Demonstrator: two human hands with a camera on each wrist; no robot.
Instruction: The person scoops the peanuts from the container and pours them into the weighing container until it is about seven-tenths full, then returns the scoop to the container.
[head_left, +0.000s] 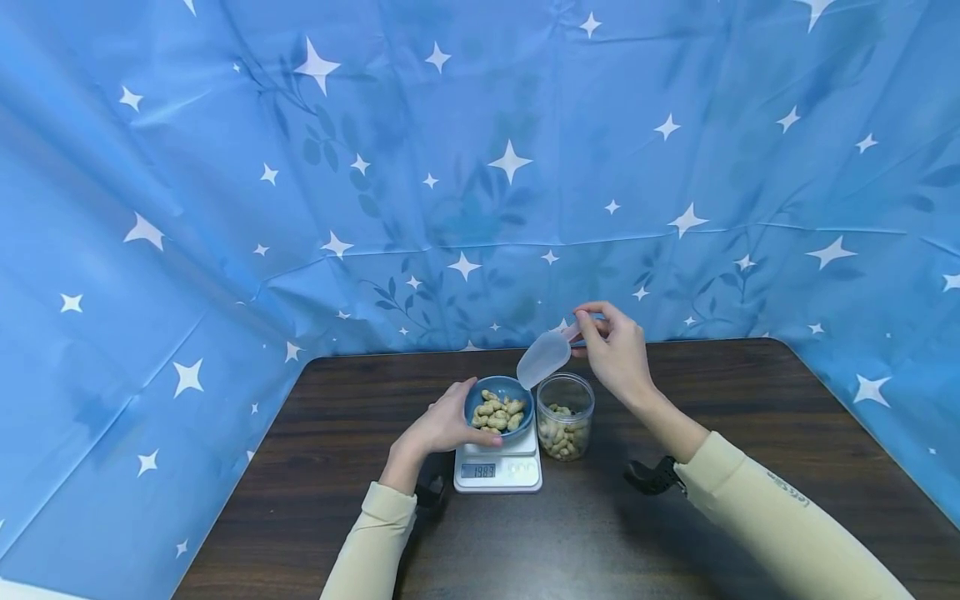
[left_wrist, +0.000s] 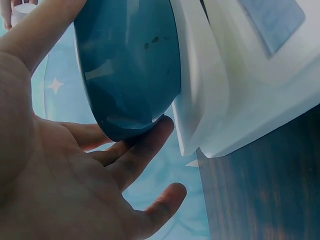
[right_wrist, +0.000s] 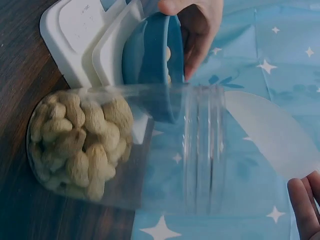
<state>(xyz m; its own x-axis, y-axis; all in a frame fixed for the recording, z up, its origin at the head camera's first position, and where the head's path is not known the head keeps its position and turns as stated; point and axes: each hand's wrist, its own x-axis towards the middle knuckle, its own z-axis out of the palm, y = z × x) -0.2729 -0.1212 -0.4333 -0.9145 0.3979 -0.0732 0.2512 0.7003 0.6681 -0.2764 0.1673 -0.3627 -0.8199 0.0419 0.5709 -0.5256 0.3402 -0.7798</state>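
A blue bowl [head_left: 468, 408] with several peanuts [head_left: 495, 414] in it sits on a white kitchen scale [head_left: 498, 481]. My left hand [head_left: 447, 419] holds the bowl from its left side, the thumb at the near rim and the fingers spread round the far side. In my right hand [head_left: 617, 350] the handle of a translucent scoop [head_left: 543, 358] is pinched. That scoop hangs tilted above the gap between the bowl and a clear jar [right_wrist: 165, 150], its blade toward the bowl's right rim; no peanuts show in it. Peanuts [right_wrist: 80, 140] fill the lower part of the jar, just right of the scale.
The scale's display [head_left: 478, 471] faces the near side and shows digits. Under everything is a dark wood-grain table [head_left: 330, 467]. A blue star-patterned curtain [head_left: 480, 208] stands behind its far edge. Black bands [head_left: 651, 477] hang at the wrists.
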